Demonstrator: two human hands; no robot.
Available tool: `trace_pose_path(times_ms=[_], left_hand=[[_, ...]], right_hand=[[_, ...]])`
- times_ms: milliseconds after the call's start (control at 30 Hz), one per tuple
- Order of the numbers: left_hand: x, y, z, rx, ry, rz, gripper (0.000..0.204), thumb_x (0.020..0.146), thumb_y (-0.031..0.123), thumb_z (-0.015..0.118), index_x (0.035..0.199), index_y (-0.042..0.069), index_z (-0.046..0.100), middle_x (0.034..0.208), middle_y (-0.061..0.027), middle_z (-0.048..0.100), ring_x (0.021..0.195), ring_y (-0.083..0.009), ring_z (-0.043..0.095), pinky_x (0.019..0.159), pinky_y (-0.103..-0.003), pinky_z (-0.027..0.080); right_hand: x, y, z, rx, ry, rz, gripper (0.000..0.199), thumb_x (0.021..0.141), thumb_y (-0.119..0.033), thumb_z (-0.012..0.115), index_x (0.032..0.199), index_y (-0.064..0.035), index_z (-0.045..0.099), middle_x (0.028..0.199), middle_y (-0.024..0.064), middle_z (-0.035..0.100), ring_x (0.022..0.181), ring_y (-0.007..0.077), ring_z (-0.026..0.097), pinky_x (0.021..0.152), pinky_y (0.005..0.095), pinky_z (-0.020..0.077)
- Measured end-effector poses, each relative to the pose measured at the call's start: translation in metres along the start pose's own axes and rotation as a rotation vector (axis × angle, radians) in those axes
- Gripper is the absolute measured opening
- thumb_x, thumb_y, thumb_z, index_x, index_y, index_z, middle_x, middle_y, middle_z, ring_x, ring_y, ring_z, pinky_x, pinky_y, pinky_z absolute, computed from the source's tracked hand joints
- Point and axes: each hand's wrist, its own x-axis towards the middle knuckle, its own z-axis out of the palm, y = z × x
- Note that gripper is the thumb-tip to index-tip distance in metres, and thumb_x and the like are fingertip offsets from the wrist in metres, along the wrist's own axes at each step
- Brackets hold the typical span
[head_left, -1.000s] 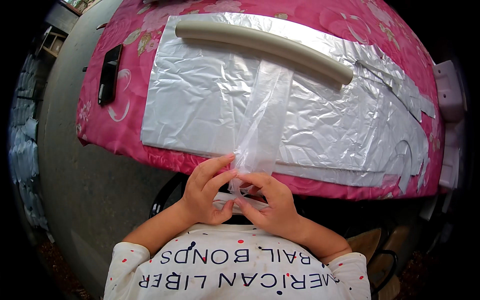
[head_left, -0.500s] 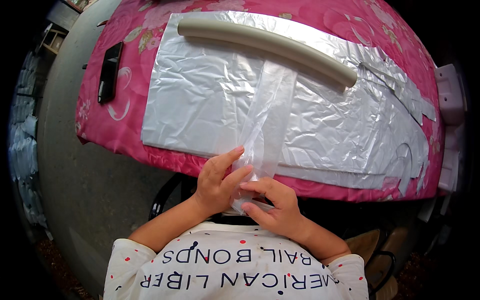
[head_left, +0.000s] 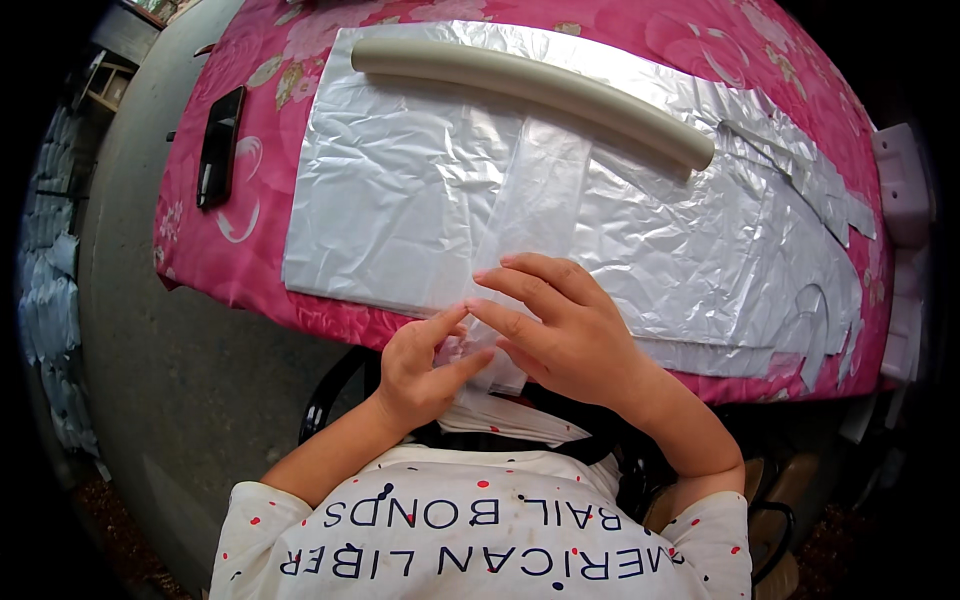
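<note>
One left hand (head_left: 412, 372) half-curls at clear film (head_left: 542, 190), perhaps steadying it, grip unclear; right hand (head_left: 578, 335), fingers spread, reaches across it.

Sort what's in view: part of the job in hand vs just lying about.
In the job:
- folded clear plastic strip, left hand and right hand at its near end
- plastic sheets beneath it
- beige tube across the sheets, probably as a weight

Lying about:
- black smartphone on the pink floral tablecloth
</note>
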Motion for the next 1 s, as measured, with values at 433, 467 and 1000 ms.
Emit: trace_pose_path(times_ms=[433,467,1000], left_hand=[[0.000,-0.003,-0.013,-0.081,-0.062,0.011,0.027,0.065,0.003,0.068,0.092,0.004,0.067,0.120,-0.0195,0.049,0.087,-0.0241,0.058,0.071,-0.030,0.052],[0.000,-0.001,-0.013,-0.131,-0.036,-0.012,0.033,0.065,0.008,0.070,0.096,0.004,0.065,0.119,-0.0188,0.050,0.087,-0.0247,0.058,0.070,-0.031,0.051],[0.006,0.007,-0.004,-0.300,0.024,-0.267,0.093,0.052,0.045,0.085,0.121,-0.002,0.044,0.113,-0.0165,0.048,0.101,-0.0282,0.048,0.084,-0.035,0.042]], right_hand=[[0.023,0.026,0.025,-0.018,-0.086,-0.191,0.026,0.064,-0.011,0.068,0.090,-0.0094,0.062,0.105,0.0023,0.060,0.110,0.0235,0.051,0.099,0.0409,0.0389],[0.023,0.027,0.027,-0.012,-0.040,-0.202,0.021,0.065,-0.011,0.067,0.085,-0.0092,0.062,0.099,0.0013,0.061,0.105,0.0225,0.053,0.096,0.0398,0.0411],[0.019,0.027,0.036,-0.093,0.173,-0.221,0.013,0.063,-0.011,0.063,0.075,-0.0095,0.058,0.074,0.0007,0.055,0.067,0.0162,0.053,0.067,0.0291,0.0432]])
